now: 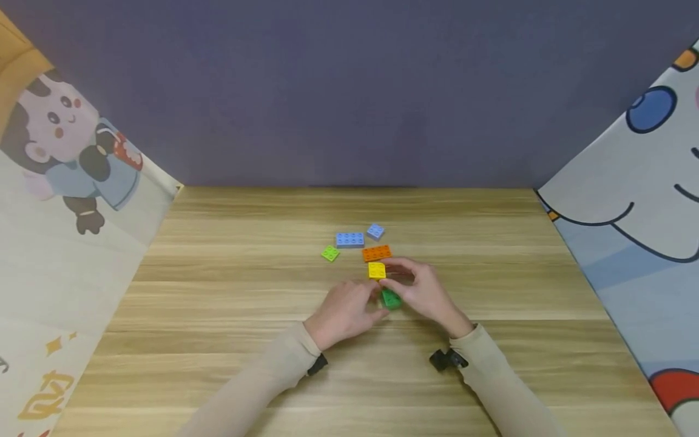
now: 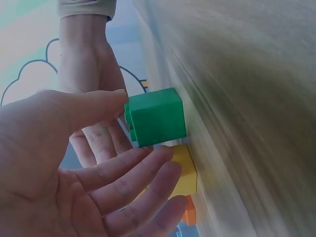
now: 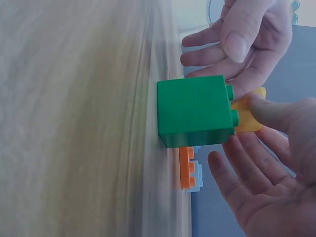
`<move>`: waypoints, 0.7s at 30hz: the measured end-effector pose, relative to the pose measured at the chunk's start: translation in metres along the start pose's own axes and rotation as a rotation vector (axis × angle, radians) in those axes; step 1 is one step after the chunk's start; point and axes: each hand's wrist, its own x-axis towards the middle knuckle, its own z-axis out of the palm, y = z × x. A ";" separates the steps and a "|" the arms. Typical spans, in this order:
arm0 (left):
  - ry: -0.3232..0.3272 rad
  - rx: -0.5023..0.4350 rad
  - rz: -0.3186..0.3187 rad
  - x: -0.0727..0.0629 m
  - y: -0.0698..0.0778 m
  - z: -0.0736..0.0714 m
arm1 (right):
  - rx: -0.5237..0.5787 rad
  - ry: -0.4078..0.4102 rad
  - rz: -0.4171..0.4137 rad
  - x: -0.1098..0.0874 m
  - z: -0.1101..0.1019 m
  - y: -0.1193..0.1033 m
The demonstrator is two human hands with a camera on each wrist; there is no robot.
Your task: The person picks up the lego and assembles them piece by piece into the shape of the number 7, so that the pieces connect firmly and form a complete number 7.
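Person in long sleeves, plain pale beige cloth. Left sleeve (image 1: 259,376) creased towards the wrist; right sleeve (image 1: 494,367) of matching colour, its cuff (image 2: 87,8) also ending at the wrist. Small black device (image 1: 317,364) under left cuff; right-side black device (image 1: 449,359) lumpy, in two blocks, details too small to read. Left hand (image 1: 345,309) and right hand (image 1: 428,295) bare.

Note green brick (image 3: 195,103), yellow brick (image 1: 377,269), orange brick (image 1: 377,253), blue bricks (image 1: 349,240), lime brick (image 1: 330,253), beige sleeves (image 1: 256,385), streaked brown wood-grain tabletop (image 1: 218,297), grey-violet back panel (image 1: 349,91), and cartoon-printed side panels (image 1: 76,136).
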 end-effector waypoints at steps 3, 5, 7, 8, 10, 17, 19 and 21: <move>-0.008 0.003 -0.012 0.001 0.000 0.002 | 0.009 0.006 0.008 0.001 0.001 0.001; 0.000 -0.001 -0.015 0.003 0.000 0.004 | 0.015 0.009 0.015 0.001 0.002 0.001; 0.013 -0.003 -0.016 0.004 0.000 0.006 | 0.023 0.010 0.025 0.002 0.001 0.002; 0.020 -0.002 -0.016 0.005 0.000 0.008 | 0.029 0.009 0.030 0.002 0.001 0.002; 0.038 -0.007 -0.018 0.005 -0.001 0.010 | 0.038 0.007 0.039 0.002 0.001 0.003; 0.056 -0.028 -0.025 0.005 -0.004 0.013 | 0.052 0.003 0.049 0.002 0.001 0.004; 0.051 -0.036 -0.026 0.004 -0.005 0.012 | 0.057 0.004 0.051 0.002 0.002 0.004; 0.044 -0.044 -0.026 0.004 -0.006 0.012 | 0.067 0.004 0.051 0.002 0.002 0.004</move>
